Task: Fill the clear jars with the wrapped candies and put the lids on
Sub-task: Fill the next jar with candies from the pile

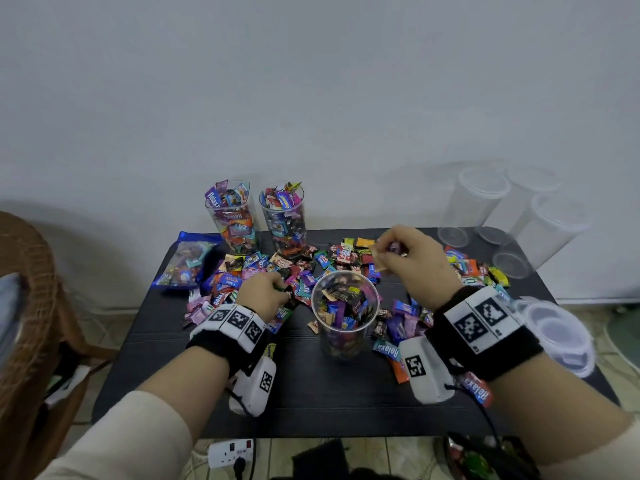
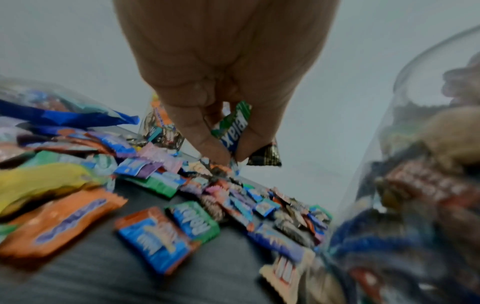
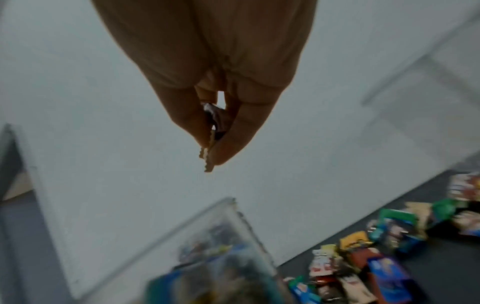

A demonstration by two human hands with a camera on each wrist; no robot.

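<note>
Left hand [image 1: 264,292] is low over the loose wrapped candies [image 1: 242,271] toward the left side of the black rectangular table [image 1: 304,386]. In the left wrist view its fingertips [image 2: 213,144] pinch a green-and-white wrapped candy [image 2: 233,123], with a dark gold-edged wrapped candy [image 2: 265,156] caught just beside it.

Right hand [image 1: 412,261] is raised over the table's far right part, beyond the clear open jar [image 1: 344,317]. Its thumb and fingers pinch a tan wrapped candy with a serrated edge [image 3: 207,158]; a darker wrapper sits deeper in the same grip.

The clear open jar stands upright near the table's middle, between the two wrists, filled most of the way with mixed candies, no lid on it.

Two full clear jars [image 1: 256,216] stand side by side at the far edge, left of centre, candies heaped above their rims, both unlidded.

A blue plastic candy bag [image 1: 188,258] lies at the far left corner. Empty clear containers [image 1: 491,209] cluster at the far right corner. Translucent round lids [image 1: 557,334] sit stacked at the right edge.
</note>
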